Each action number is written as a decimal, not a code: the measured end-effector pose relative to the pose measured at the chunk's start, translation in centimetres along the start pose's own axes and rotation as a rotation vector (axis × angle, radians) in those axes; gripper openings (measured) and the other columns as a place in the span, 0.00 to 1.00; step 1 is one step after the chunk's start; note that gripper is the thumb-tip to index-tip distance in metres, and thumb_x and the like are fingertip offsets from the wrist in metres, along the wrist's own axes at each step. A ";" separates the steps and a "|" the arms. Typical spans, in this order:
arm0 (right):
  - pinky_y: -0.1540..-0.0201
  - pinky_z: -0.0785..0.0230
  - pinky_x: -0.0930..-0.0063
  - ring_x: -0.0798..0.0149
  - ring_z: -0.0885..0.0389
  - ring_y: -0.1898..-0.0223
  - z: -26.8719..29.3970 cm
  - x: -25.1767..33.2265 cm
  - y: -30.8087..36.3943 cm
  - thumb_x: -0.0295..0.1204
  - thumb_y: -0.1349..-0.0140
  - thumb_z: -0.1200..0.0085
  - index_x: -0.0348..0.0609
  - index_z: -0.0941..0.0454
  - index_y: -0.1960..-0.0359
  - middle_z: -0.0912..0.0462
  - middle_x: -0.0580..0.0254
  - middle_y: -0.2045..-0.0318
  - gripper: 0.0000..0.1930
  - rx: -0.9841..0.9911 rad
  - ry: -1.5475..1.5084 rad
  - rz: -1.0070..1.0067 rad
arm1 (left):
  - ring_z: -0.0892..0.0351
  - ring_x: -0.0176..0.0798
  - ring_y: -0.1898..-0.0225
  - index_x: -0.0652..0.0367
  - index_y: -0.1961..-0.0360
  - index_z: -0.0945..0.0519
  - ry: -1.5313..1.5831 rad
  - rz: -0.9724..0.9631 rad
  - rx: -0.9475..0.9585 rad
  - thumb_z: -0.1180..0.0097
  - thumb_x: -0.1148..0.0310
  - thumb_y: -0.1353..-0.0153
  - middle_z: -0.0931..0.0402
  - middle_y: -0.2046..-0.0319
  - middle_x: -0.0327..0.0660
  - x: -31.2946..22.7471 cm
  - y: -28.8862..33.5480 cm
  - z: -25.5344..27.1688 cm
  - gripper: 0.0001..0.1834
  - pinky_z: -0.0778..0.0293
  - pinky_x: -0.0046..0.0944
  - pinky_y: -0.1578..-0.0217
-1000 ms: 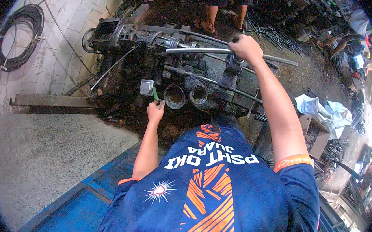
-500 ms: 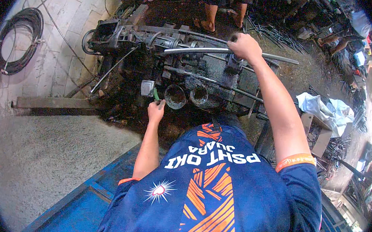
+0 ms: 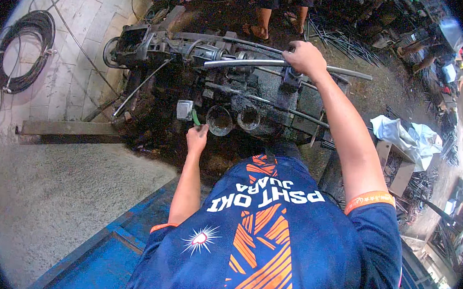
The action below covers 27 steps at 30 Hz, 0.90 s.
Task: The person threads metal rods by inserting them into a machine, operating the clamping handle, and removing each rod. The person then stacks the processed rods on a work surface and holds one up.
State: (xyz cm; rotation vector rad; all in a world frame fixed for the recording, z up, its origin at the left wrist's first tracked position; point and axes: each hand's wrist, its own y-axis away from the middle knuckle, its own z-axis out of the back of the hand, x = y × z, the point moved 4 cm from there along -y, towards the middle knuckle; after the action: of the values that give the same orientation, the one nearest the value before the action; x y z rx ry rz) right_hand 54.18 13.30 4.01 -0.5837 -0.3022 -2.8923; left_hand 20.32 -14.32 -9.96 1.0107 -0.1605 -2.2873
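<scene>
My left hand (image 3: 197, 138) is closed round a green handle (image 3: 196, 118), beside a small grey box (image 3: 185, 109) on the near side of a dark, greasy machine (image 3: 195, 53). Farther off, my right hand (image 3: 307, 58) is closed on top of the machine, with a dark knob (image 3: 290, 47) showing at its fingers. A shiny, slightly bowed metal tube (image 3: 244, 63) lies across the machine and passes under this hand, which hides part of it. Below the tube sits a dark clamp-like block (image 3: 290, 81). Two round openings (image 3: 220, 120) face me to the right of the green handle.
A coiled black hose (image 3: 25, 52) lies on pale floor at left, near a metal beam (image 3: 67, 128). Blue metal framing (image 3: 100, 259) is by my left side. Another person's legs (image 3: 262, 23) stand beyond the machine. Metal rods (image 3: 345, 41) and crumpled white sheeting (image 3: 405, 139) are at right.
My left hand and the green handle have shifted very slightly to the right in the picture. My right hand and the tube stay practically where they were.
</scene>
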 end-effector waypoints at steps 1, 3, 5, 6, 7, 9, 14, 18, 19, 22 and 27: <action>0.49 0.27 0.55 0.45 0.19 0.54 0.0 0.0 0.0 0.48 0.49 0.46 0.46 0.18 0.53 0.17 0.44 0.57 0.26 -0.011 0.000 0.006 | 0.20 0.57 0.68 0.65 0.67 0.17 0.003 0.004 -0.009 0.42 0.57 0.41 0.20 0.75 0.55 -0.1 0.1 0.0 0.18 0.29 0.47 0.65; 0.49 0.26 0.54 0.45 0.19 0.54 0.0 0.1 0.0 0.48 0.49 0.46 0.46 0.18 0.54 0.17 0.44 0.58 0.25 -0.010 -0.007 0.010 | 0.20 0.57 0.68 0.65 0.67 0.17 0.022 0.010 -0.015 0.42 0.57 0.40 0.20 0.75 0.55 -0.1 0.2 0.1 0.18 0.29 0.47 0.65; 0.49 0.27 0.54 0.45 0.19 0.54 0.0 0.1 -0.1 0.48 0.49 0.46 0.46 0.18 0.55 0.17 0.44 0.58 0.24 0.003 -0.018 0.013 | 0.19 0.57 0.68 0.65 0.67 0.17 0.060 0.024 -0.003 0.42 0.57 0.40 0.20 0.75 0.55 -0.1 0.2 0.0 0.18 0.29 0.47 0.66; 0.49 0.26 0.54 0.45 0.18 0.55 0.0 0.1 -0.1 0.48 0.49 0.46 0.47 0.18 0.55 0.17 0.45 0.59 0.24 0.015 -0.029 0.001 | 0.19 0.57 0.68 0.65 0.67 0.17 0.040 0.012 -0.011 0.42 0.57 0.40 0.20 0.75 0.56 0.0 0.2 0.1 0.18 0.29 0.47 0.66; 0.49 0.26 0.54 0.45 0.18 0.55 0.0 0.0 -0.1 0.48 0.49 0.46 0.47 0.17 0.55 0.17 0.45 0.59 0.24 0.020 -0.039 -0.007 | 0.19 0.57 0.68 0.64 0.66 0.17 0.025 0.011 -0.009 0.42 0.57 0.40 0.21 0.75 0.56 0.1 0.1 0.0 0.18 0.29 0.47 0.66; 0.49 0.26 0.54 0.45 0.18 0.55 0.0 -0.1 -0.1 0.48 0.49 0.46 0.49 0.17 0.55 0.17 0.45 0.59 0.23 0.022 -0.042 -0.021 | 0.19 0.57 0.68 0.64 0.66 0.17 0.016 0.001 -0.012 0.42 0.56 0.41 0.20 0.75 0.56 0.4 0.0 0.0 0.18 0.29 0.47 0.66; 0.49 0.26 0.54 0.46 0.18 0.55 -0.2 -0.1 -0.2 0.49 0.50 0.46 0.51 0.17 0.55 0.16 0.46 0.59 0.24 -0.013 -0.017 -0.026 | 0.18 0.59 0.66 0.64 0.64 0.16 0.014 -0.014 -0.016 0.42 0.54 0.41 0.20 0.74 0.57 0.7 0.0 -0.3 0.20 0.28 0.48 0.65; 0.49 0.26 0.54 0.45 0.18 0.55 -0.1 0.0 -0.2 0.49 0.50 0.46 0.51 0.18 0.54 0.16 0.46 0.59 0.24 -0.033 -0.036 -0.012 | 0.19 0.59 0.66 0.62 0.63 0.16 -0.004 -0.010 -0.028 0.42 0.53 0.42 0.20 0.74 0.57 0.5 0.1 -0.1 0.21 0.28 0.48 0.65; 0.49 0.26 0.54 0.45 0.18 0.55 -0.1 0.0 -0.1 0.49 0.50 0.46 0.51 0.18 0.54 0.16 0.46 0.59 0.24 -0.026 -0.033 -0.011 | 0.19 0.59 0.66 0.61 0.62 0.16 -0.004 -0.018 -0.028 0.42 0.53 0.42 0.20 0.74 0.58 0.4 0.1 0.0 0.21 0.28 0.48 0.65; 0.49 0.26 0.55 0.46 0.18 0.54 0.0 0.1 -0.1 0.50 0.50 0.46 0.50 0.18 0.54 0.17 0.46 0.58 0.25 -0.012 -0.027 -0.006 | 0.19 0.59 0.67 0.61 0.62 0.15 -0.014 -0.031 -0.023 0.42 0.52 0.42 0.21 0.74 0.58 0.1 0.2 0.2 0.21 0.28 0.48 0.66; 0.48 0.27 0.55 0.46 0.19 0.54 0.0 0.0 -0.2 0.51 0.50 0.46 0.49 0.18 0.53 0.17 0.45 0.58 0.26 -0.010 -0.020 -0.018 | 0.19 0.58 0.66 0.62 0.62 0.15 -0.048 -0.054 -0.006 0.43 0.53 0.41 0.21 0.74 0.58 0.0 0.2 0.2 0.21 0.28 0.48 0.66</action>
State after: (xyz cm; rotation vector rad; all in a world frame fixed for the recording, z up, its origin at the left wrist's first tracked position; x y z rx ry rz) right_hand 54.10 13.44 3.96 -0.6144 -0.2972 -2.9091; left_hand 20.30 -14.48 -9.75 0.9685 -0.1473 -2.3609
